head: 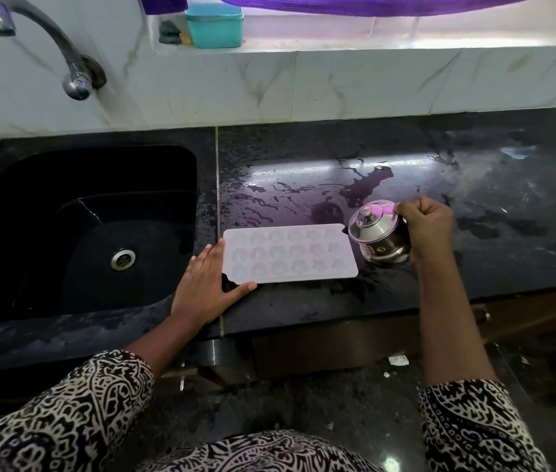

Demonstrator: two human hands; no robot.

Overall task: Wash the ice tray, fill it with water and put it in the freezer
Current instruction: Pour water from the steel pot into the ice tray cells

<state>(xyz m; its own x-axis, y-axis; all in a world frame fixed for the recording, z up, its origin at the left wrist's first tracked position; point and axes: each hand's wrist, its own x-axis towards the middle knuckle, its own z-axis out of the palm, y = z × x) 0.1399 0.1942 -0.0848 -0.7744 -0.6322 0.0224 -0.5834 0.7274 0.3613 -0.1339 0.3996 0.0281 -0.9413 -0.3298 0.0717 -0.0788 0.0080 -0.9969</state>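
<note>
Two bare forearms reach forward from black-and-white patterned sleeves (65,413). The left grip (206,284) lies palm down on the surface (304,304), fingers straight and together, thumb spread wide. The fingers run along the left end of the ice tray (288,255) and the thumb lies along its near edge. The right arm extends straight ahead, wrist bent slightly inward. The right grip (424,229) is curled round a small steel pot (380,238), knuckles up, holding it tilted toward the left.
</note>
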